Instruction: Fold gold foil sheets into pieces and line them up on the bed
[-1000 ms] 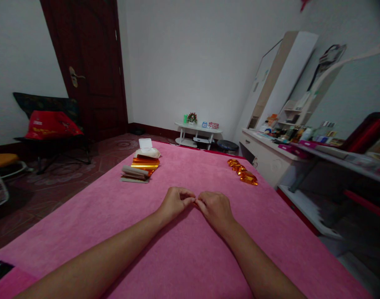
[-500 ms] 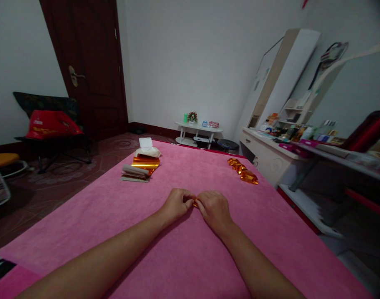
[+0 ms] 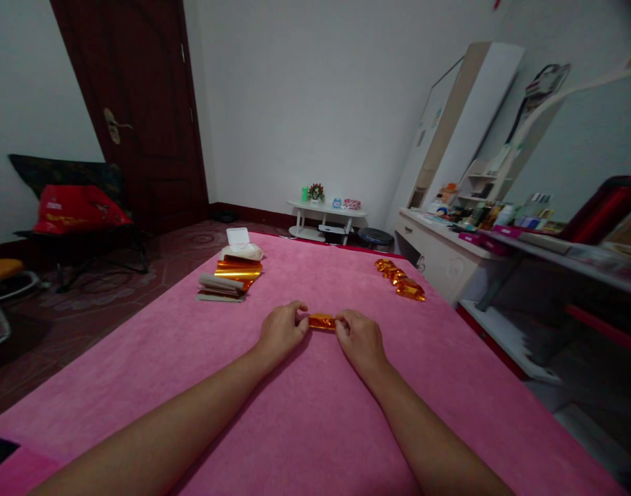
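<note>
A small folded piece of gold-orange foil paper (image 3: 322, 322) lies just above the pink cloth (image 3: 315, 413), stretched between my two hands. My left hand (image 3: 282, 332) pinches its left end with closed fingers. My right hand (image 3: 361, 337) pinches its right end the same way. Both forearms rest across the cloth toward me. A stack of gold foil sheets (image 3: 237, 271) with a grey-edged pile (image 3: 220, 287) in front of it lies at the far left. A row of several folded gold pieces (image 3: 401, 280) lies at the far right.
A white tissue pack (image 3: 242, 245) sits behind the foil stack. A dresser (image 3: 439, 258) crowded with bottles stands to the right, a low white table (image 3: 326, 217) at the back wall. A dark door (image 3: 134, 110) and a chair with a red bag (image 3: 75, 210) are at the left.
My hands have drawn apart, and the gold foil piece that was hidden between my fingertips now shows stretched out between them. The view has shifted slightly.
</note>
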`<state>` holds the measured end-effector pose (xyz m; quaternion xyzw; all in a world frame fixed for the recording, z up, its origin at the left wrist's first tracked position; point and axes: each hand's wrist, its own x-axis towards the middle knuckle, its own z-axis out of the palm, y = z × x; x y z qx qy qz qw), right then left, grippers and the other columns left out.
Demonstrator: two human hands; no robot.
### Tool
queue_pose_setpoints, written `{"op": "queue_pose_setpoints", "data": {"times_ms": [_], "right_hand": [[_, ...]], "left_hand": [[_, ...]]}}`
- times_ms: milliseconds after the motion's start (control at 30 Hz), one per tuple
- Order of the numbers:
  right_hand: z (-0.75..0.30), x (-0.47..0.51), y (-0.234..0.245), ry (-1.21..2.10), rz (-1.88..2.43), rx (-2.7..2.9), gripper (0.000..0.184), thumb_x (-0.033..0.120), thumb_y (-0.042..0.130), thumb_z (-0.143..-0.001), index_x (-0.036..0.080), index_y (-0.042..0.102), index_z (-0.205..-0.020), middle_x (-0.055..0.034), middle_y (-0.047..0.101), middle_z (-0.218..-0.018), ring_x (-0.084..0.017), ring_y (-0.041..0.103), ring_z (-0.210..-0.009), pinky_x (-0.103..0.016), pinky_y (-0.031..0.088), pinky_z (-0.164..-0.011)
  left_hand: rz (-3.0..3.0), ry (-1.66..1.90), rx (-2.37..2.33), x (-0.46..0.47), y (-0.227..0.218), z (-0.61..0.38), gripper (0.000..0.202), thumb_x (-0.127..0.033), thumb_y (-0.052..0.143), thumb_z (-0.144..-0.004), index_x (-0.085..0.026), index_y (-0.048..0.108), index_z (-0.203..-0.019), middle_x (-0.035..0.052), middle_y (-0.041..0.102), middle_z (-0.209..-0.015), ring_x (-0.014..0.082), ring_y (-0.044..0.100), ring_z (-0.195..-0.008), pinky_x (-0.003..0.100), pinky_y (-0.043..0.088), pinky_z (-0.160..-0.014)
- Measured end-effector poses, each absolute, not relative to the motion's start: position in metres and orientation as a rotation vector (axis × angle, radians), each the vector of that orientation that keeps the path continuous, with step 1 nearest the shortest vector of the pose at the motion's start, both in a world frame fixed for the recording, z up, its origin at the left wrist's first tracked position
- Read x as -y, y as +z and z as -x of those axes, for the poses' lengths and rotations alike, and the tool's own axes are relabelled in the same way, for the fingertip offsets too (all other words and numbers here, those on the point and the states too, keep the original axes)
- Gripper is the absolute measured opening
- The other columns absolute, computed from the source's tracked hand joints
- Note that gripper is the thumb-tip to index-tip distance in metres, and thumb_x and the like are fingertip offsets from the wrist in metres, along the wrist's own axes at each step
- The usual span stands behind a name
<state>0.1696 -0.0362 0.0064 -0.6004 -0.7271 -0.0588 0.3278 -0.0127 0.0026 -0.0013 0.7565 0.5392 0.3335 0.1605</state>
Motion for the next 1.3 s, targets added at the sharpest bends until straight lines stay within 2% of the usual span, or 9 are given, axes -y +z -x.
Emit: {"op": "queue_pose_setpoints", "data": {"times_ms": [133,367,467,600,767,1033,1167,1300], "right_hand": [[-0.169,0.034,0.002,-0.067,1.555,1.848,0.015,0.014,0.050,-0.078,0.019,0.064,-0.075,-0.0016,0.066,-0.067,-0.015,0.060,-0.061,-0.023,0.041,-0.060],[-0.166,0.032,-0.003,-0.041,1.616,1.816,0.014,0.015,0.051,-0.079,0.020,0.064,-0.077,-0.0015,0.066,-0.069,-0.014,0.060,-0.062,-0.022,0.040,-0.060],[-0.164,0.034,-0.001,-0.090,1.738,1.833,0.015,0.022,0.051,-0.082,0.021,0.065,-0.078,-0.0029,0.069,-0.073,-0.015,0.062,-0.066,-0.023,0.038,-0.059],[-0.162,0.037,0.004,-0.234,1.991,1.876,0.027,0.032,0.044,-0.088,0.021,0.066,-0.075,-0.0056,0.070,-0.074,-0.018,0.063,-0.066,-0.026,0.034,-0.056],[-0.153,0.039,0.006,-0.303,2.081,1.949,0.027,0.027,0.043,-0.086,0.020,0.068,-0.081,-0.0076,0.071,-0.078,-0.018,0.064,-0.069,-0.026,0.033,-0.058],[-0.156,0.037,0.006,-0.231,2.095,1.877,0.033,0.041,0.040,-0.089,0.023,0.068,-0.084,-0.0063,0.071,-0.079,-0.018,0.063,-0.069,-0.027,0.029,-0.055],[-0.159,0.034,0.003,-0.190,2.029,1.898,0.031,0.040,0.040,-0.089,0.026,0.068,-0.087,-0.0047,0.071,-0.080,-0.017,0.063,-0.070,-0.026,0.028,-0.056],[-0.156,0.036,0.001,-0.194,2.026,1.911,0.027,0.034,0.044,-0.086,0.024,0.067,-0.076,-0.0038,0.070,-0.073,-0.016,0.061,-0.065,-0.026,0.026,-0.054]], "left_hand": [[-2.369,0.717,-1.679,0.001,0.003,0.014,0.034,-0.040,0.043,-0.085,-0.020,0.070,-0.083,0.0097,0.070,-0.080,0.0222,0.063,-0.076,0.028,0.037,-0.064],[-2.521,0.552,-1.640,-0.001,0.003,0.011,0.038,-0.042,0.038,-0.089,-0.019,0.068,-0.086,0.0113,0.070,-0.085,0.0223,0.063,-0.080,0.029,0.038,-0.067],[-2.571,0.507,-1.634,-0.001,0.002,0.010,0.041,-0.041,0.035,-0.090,-0.018,0.068,-0.085,0.0122,0.070,-0.086,0.0229,0.064,-0.082,0.030,0.038,-0.067],[-2.632,0.448,-1.648,-0.001,0.002,0.009,0.041,-0.037,0.033,-0.090,-0.017,0.068,-0.085,0.0121,0.070,-0.086,0.0244,0.064,-0.081,0.031,0.040,-0.066],[-2.676,0.441,-1.663,-0.001,0.001,0.007,0.039,-0.032,0.031,-0.090,-0.017,0.067,-0.082,0.0109,0.070,-0.085,0.0248,0.065,-0.080,0.032,0.041,-0.065],[-2.696,0.474,-1.624,-0.002,-0.001,0.007,0.048,-0.037,0.024,-0.094,-0.018,0.066,-0.079,0.0097,0.070,-0.084,0.0235,0.065,-0.078,0.032,0.040,-0.064],[-2.686,0.476,-1.638,-0.002,-0.001,0.006,0.051,-0.039,0.023,-0.094,-0.018,0.067,-0.081,0.0105,0.070,-0.083,0.0241,0.065,-0.078,0.032,0.040,-0.063],[-2.622,0.470,-1.698,-0.004,-0.002,0.005,0.053,-0.044,0.023,-0.094,-0.018,0.068,-0.083,0.0111,0.070,-0.084,0.0241,0.065,-0.080,0.032,0.041,-0.066]]}}
